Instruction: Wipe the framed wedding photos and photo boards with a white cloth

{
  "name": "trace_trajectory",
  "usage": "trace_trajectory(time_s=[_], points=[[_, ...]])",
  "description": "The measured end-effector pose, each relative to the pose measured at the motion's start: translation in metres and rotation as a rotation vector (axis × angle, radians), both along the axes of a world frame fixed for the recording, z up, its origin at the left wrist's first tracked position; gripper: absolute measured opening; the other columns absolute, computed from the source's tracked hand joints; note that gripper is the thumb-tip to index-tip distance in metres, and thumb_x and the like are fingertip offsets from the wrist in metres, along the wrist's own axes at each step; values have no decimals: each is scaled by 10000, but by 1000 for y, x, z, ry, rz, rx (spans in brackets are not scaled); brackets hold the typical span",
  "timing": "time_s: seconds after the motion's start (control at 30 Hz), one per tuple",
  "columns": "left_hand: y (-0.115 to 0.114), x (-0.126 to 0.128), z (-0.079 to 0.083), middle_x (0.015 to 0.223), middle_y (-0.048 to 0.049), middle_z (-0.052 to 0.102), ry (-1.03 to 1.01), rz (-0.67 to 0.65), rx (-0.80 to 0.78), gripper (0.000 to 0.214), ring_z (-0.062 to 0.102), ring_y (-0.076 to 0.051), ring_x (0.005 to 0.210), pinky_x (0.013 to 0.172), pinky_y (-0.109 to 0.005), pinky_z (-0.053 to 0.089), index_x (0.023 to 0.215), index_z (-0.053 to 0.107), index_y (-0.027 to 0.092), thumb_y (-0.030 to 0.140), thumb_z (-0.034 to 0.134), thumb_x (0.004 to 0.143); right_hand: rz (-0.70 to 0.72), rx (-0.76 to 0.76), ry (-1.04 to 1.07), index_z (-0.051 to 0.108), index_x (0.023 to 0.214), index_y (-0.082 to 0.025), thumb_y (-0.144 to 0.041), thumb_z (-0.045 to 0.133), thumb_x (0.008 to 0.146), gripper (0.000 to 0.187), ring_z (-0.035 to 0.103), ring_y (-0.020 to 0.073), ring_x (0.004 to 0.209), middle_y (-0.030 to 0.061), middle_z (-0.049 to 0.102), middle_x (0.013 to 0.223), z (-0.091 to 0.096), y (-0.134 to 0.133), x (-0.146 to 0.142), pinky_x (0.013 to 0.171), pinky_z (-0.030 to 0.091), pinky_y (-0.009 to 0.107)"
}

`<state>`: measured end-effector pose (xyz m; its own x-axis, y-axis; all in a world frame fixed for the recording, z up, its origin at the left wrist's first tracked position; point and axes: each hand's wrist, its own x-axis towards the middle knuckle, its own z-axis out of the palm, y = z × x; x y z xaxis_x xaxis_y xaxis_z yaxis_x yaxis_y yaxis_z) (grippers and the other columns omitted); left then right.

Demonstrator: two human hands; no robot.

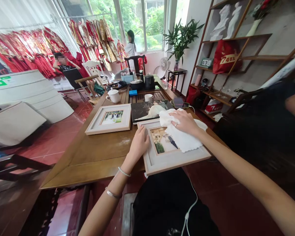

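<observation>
Presumably for steadiness, left hand (140,141) grips the side of frame (168,161), which extends rightward beneath right hand (185,121); that hand clasps bunched cloth (184,140), palm down, likely for even pressure.

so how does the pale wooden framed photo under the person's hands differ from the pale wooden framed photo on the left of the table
The framed photo under the hands is partly covered by a scalloped white cloth; the left framed photo is uncovered. The former has the left hand at its edge; the latter is untouched. Both have pale wooden edges and broad whitish borders.
</observation>
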<state>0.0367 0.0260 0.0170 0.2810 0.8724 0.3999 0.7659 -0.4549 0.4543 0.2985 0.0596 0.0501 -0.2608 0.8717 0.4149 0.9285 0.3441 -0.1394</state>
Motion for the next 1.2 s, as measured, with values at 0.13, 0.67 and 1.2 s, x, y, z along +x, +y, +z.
trace_trajectory(time_s=[0.13,0.67,1.2], points=[[-1,3,0,1396,-227,509,42,9,-43,440,408,-289,1377,1162,-445,335,1253,537,27,40,378,843,18,-75,-88,523,1329,-271,-518,636,772,619,459,407,1193,100,480,1433,-1,-10,3,841,462,553],[13,4,-23,1322,-188,582,-39,18,93,495,479,-293,1321,1128,-490,382,1216,571,81,-21,388,768,417,-80,-8,636,1114,-211,-197,628,753,361,535,313,1167,108,614,1254,7,-46,29,971,432,502],[7,0,-16,1319,-182,586,-8,-10,82,441,484,-278,1318,1125,-480,393,1204,587,94,25,389,816,263,61,-9,620,1177,-207,-261,593,788,394,557,306,1168,106,631,1233,10,-51,44,985,462,477]])
